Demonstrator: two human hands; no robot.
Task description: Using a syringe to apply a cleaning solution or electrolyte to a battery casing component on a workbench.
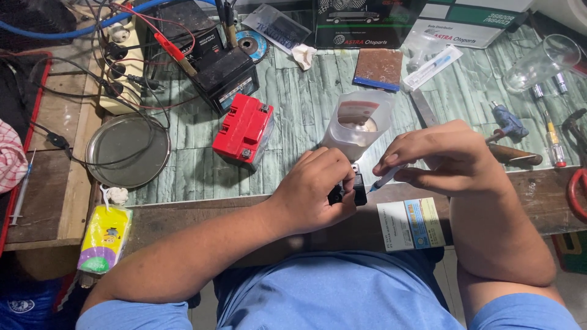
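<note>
The left hand (315,189) is closed around a small black part (348,194), fingers wrapped over its top, pinning it at the near edge of the bench (202,211), about midway along. Only the part's lower right corner shows past the knuckles, so its own long axis cannot be told.

The right hand (437,156) is pinched shut on a syringe (386,178), thumb and fingers bunched over the barrel. The syringe lies slanted: its long axis runs from upper right, inside the hand, down to lower left, and its tip points at the black part, just beside or touching its upper right side.

Just behind both hands a clear cup (358,122) stands with a dark liquid in its bottom. A red battery (244,129) lies to its left, a black battery (226,76) with clip leads farther back toward the far left corner, a metal lid (127,150) at the left edge.

Risks, as I judge them: the part sits right at the bench edge, so a slack grip could drop it into the lap. A jolt of the right wrist could slide the tip off the part and spill. The cup is near enough for a knuckle to tip it.
</note>
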